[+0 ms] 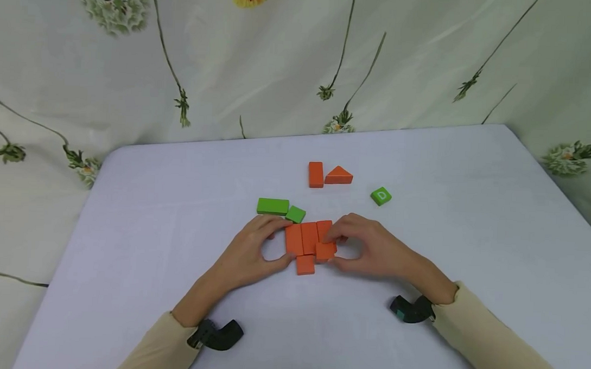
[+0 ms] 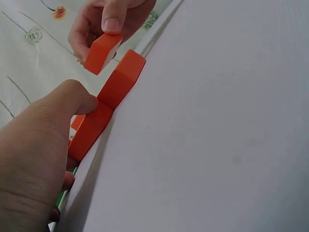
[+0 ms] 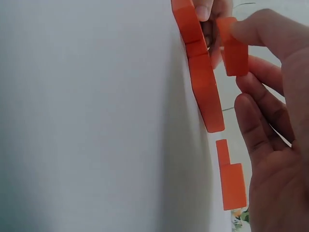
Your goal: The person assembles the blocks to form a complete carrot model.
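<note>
Head view showed your left hand (image 1: 244, 256) pinching the leftmost orange block (image 1: 294, 240) of a cluster (image 1: 309, 238) on the desk (image 1: 177, 202), while your right hand (image 1: 378, 250) pinched a small orange block (image 1: 324, 251) above the cluster's right side. A long green block (image 1: 272, 206) lay near its far left corner.

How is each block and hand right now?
Orange row, three blocks side by side.
Left hand, gripping the row's left end.
Small orange block, pinched.
Right hand, holding that block.
Lower orange block, touching the row.
Long green block, lying flat.
Small green block, beside it.
D block, letter up, alone.
Orange oblong, not held.
Orange triangle, not held.
</note>
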`<state>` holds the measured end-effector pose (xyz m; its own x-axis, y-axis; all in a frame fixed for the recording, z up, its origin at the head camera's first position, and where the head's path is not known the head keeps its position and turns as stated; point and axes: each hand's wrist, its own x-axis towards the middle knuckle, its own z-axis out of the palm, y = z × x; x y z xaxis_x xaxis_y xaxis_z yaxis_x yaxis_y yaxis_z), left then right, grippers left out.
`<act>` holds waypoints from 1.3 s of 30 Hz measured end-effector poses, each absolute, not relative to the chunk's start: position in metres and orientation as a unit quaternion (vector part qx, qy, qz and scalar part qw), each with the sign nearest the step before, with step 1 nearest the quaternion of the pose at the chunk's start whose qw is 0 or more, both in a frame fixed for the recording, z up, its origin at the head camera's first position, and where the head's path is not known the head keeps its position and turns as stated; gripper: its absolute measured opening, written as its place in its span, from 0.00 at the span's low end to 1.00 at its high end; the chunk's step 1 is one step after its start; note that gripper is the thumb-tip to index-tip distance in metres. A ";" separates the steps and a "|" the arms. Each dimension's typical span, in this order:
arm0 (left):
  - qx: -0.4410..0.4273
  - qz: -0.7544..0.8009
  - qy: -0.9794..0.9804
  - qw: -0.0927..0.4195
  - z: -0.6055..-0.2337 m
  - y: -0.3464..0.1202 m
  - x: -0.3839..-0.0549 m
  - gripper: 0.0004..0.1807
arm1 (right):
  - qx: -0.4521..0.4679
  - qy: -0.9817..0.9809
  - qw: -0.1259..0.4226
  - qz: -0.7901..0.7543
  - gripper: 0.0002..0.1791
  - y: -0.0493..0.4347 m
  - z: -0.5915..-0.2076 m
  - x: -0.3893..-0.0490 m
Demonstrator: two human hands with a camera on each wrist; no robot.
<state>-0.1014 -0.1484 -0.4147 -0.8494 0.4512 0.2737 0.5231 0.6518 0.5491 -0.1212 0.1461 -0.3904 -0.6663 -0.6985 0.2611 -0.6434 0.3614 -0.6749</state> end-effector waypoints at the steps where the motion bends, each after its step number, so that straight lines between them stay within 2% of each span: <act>1: -0.269 -0.319 -0.907 0.057 -0.415 -0.149 -0.101 0.31 | -0.412 0.821 0.034 -0.394 0.17 0.147 -0.391 -0.119; 24: -0.258 -0.326 -0.908 0.046 -0.415 -0.148 -0.100 0.32 | -0.453 0.815 0.014 -0.361 0.19 0.147 -0.409 -0.114; 32: -0.261 -0.329 -0.907 0.030 -0.413 -0.148 -0.098 0.40 | -0.453 0.814 0.007 -0.363 0.19 0.147 -0.411 -0.114; 39: -0.278 -0.324 -0.903 0.038 -0.415 -0.148 -0.100 0.44 | -0.457 0.810 0.003 -0.368 0.19 0.147 -0.415 -0.115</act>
